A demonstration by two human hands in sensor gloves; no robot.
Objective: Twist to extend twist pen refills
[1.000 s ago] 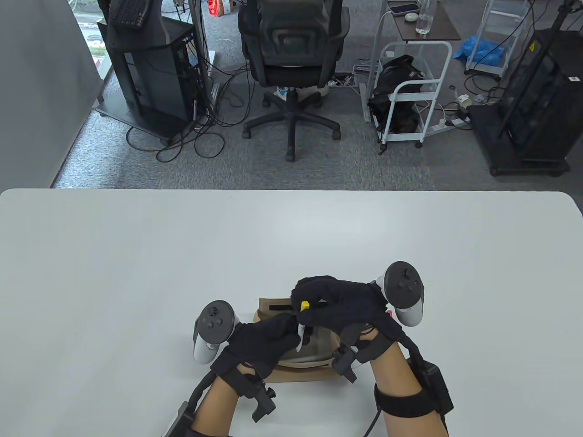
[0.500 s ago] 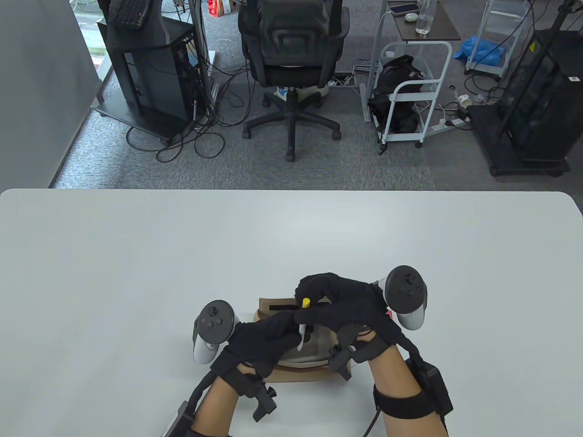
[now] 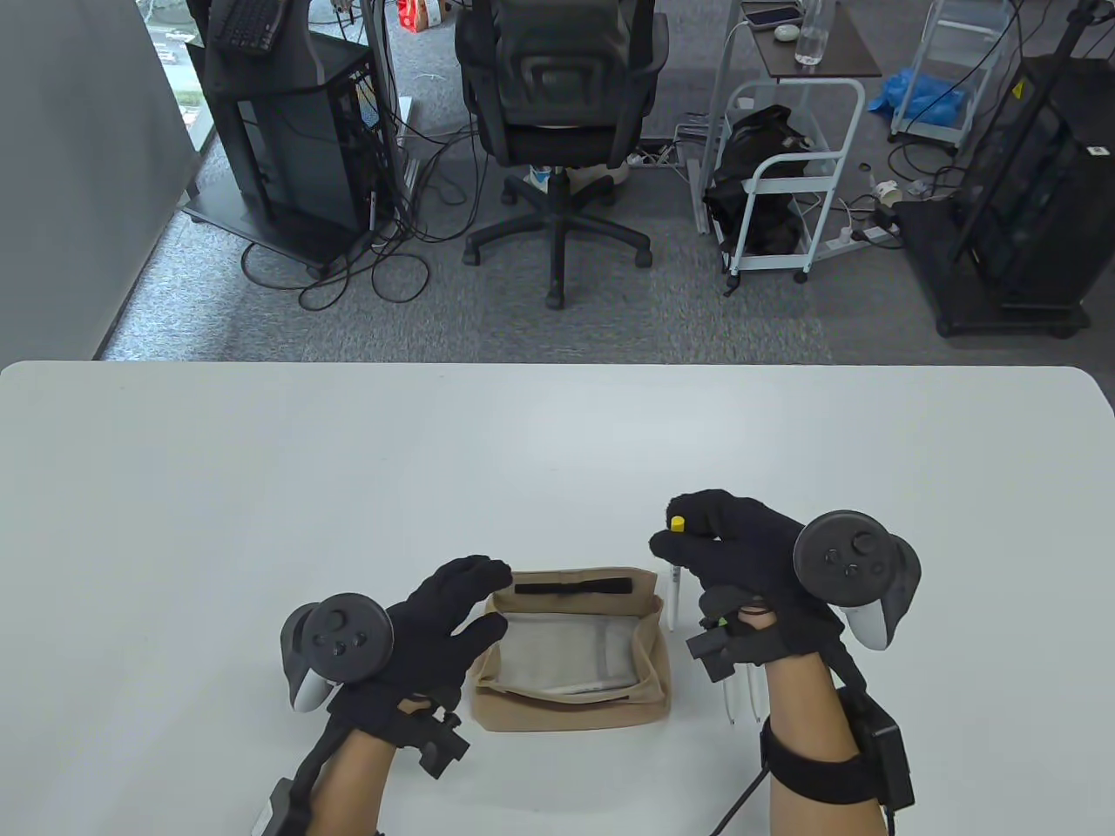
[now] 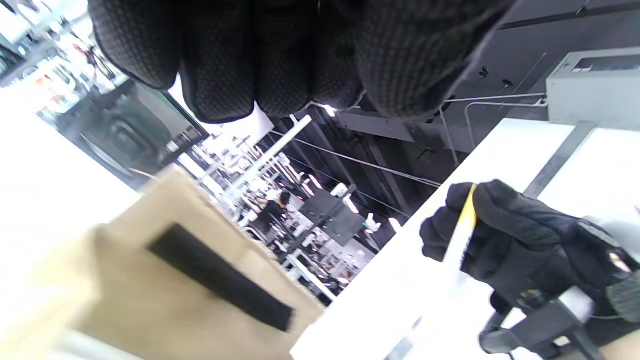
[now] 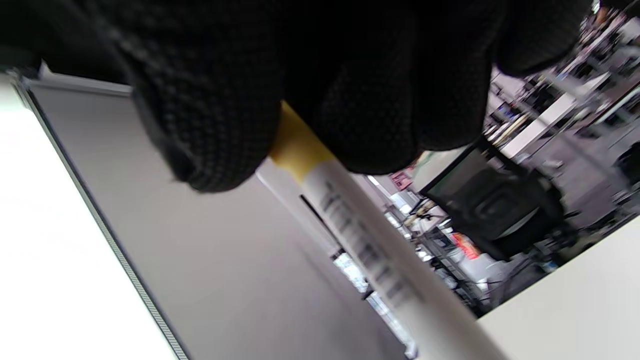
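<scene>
My right hand [image 3: 727, 544] grips a white twist pen with a yellow end [image 3: 674, 570], held nearly upright just right of a tan fabric pouch [image 3: 575, 697]. The pen also shows in the right wrist view [image 5: 370, 250] under my fingers, and in the left wrist view [image 4: 462, 235]. My left hand [image 3: 453, 610] is empty, its fingers spread and lying at the pouch's left edge. Two more white pens [image 3: 740, 697] lie on the table under my right wrist. The pouch is open, with a grey lining [image 3: 557, 653] and something white inside.
The white table [image 3: 348, 488] stretches wide to the back and both sides. Beyond its far edge stand an office chair [image 3: 557, 113], a white cart [image 3: 784, 174] and black equipment racks [image 3: 287, 139].
My hands have parted. The right hand carried the pen from over the pouch to the right. The left hand let go of the pen and moved left, opening beside the pouch.
</scene>
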